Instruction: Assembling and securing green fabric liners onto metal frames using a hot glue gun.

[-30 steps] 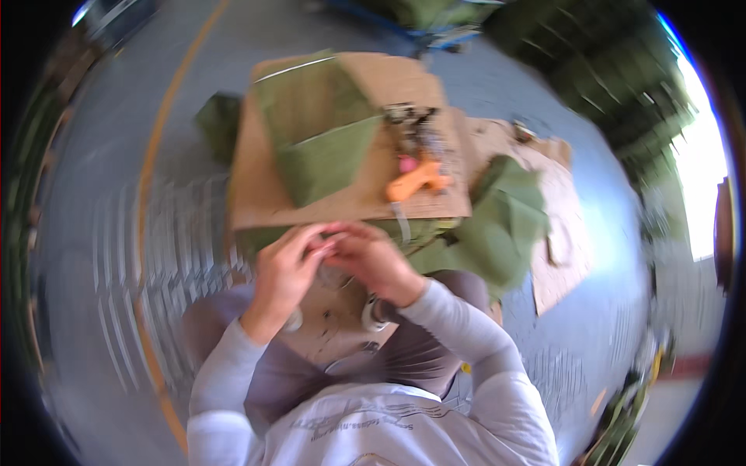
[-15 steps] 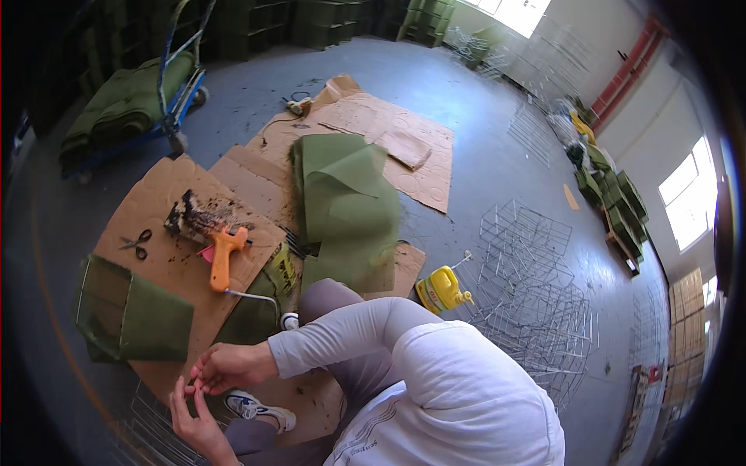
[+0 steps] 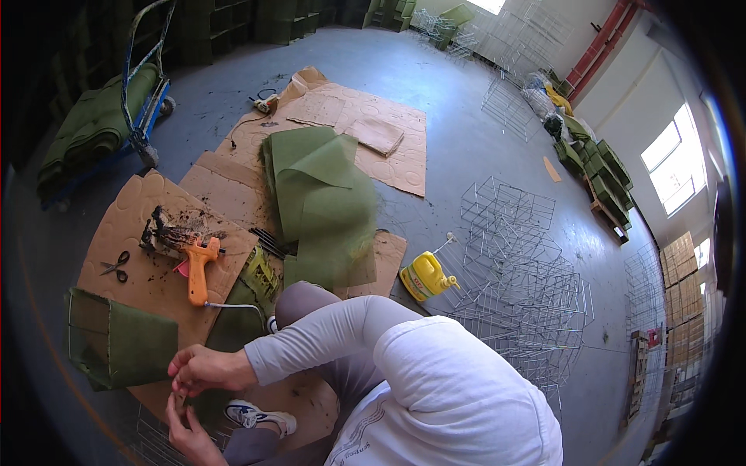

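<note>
At lower left, a green fabric box over a thin metal wire frame (image 3: 144, 351) seems light, soft-sided, best held by its wired rim. Just right, your left hand (image 3: 193, 440) and right hand (image 3: 215, 369) nearly meet, fingers half curled; whether they pinch something small, I cannot tell.

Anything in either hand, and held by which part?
Can't tell. The right hand and left hand have fingertips close together; anything between them is too small to make out. The glue gun is in neither hand.
</note>
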A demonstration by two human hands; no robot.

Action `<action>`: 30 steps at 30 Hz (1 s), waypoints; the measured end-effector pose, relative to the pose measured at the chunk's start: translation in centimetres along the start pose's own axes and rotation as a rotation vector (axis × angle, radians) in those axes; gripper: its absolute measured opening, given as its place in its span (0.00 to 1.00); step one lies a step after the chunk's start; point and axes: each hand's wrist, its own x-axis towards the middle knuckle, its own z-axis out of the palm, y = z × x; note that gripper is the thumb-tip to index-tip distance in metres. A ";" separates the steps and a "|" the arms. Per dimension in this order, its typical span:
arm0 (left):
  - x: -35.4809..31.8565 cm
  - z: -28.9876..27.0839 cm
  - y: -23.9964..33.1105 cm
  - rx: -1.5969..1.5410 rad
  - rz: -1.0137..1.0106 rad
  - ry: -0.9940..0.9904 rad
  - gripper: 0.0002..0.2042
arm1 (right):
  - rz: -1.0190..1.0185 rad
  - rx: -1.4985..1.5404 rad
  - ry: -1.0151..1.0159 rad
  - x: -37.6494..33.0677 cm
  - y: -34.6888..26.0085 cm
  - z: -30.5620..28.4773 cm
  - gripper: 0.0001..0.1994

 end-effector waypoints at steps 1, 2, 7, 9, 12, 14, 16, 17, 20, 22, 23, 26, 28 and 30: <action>0.1 -0.1 -0.3 0.001 0.000 0.000 0.18 | 0.000 0.000 -0.001 0.0 -0.3 0.0 0.10; 0.2 -0.1 -0.6 -0.012 -0.144 -0.056 0.20 | -0.010 -0.013 0.025 0.1 -0.7 0.0 0.11; 0.1 1.3 -1.1 -0.365 -0.101 -0.016 0.26 | 0.067 -0.103 0.008 -0.2 0.4 -0.7 0.12; 0.2 1.2 0.1 -0.516 -0.118 -0.117 0.28 | 0.070 -0.141 -0.045 -0.5 1.0 -0.1 0.10; -0.1 1.6 -0.4 -0.556 -0.120 -0.063 0.25 | 0.058 -0.134 -0.060 -0.6 1.3 0.1 0.08; 0.2 1.5 -0.9 -0.529 -0.113 -0.062 0.24 | 0.050 -0.147 -0.060 -0.6 1.2 0.0 0.08; 0.5 1.8 -1.1 -0.508 -0.104 -0.069 0.22 | 0.025 -0.153 -0.072 -0.8 1.0 -0.4 0.08; 0.2 1.3 -1.0 -0.447 -0.163 -0.025 0.21 | 0.034 -0.153 -0.084 -0.7 1.1 -0.1 0.08; -0.4 0.1 -1.1 -0.375 -0.187 0.062 0.19 | 0.042 -0.215 -0.063 -0.5 1.4 0.2 0.08; -0.4 -0.2 -1.7 -0.367 -0.145 0.099 0.19 | 0.080 -0.262 -0.094 -0.2 1.7 -0.1 0.10; -0.2 -0.2 -1.7 -0.357 -0.105 0.122 0.19 | 0.077 -0.260 -0.089 -0.4 1.6 -0.2 0.10; -0.1 -0.4 -1.1 -0.283 -0.046 0.117 0.20 | 0.049 -0.314 -0.008 -0.7 0.9 -0.1 0.12; 0.2 -0.7 0.7 -0.234 -0.020 0.075 0.20 | -0.042 -0.317 0.057 -0.6 0.3 -0.4 0.14; 0.5 -1.5 3.7 -0.038 -0.384 -0.070 0.24 | -0.108 -0.354 0.100 0.1 -0.4 -0.8 0.15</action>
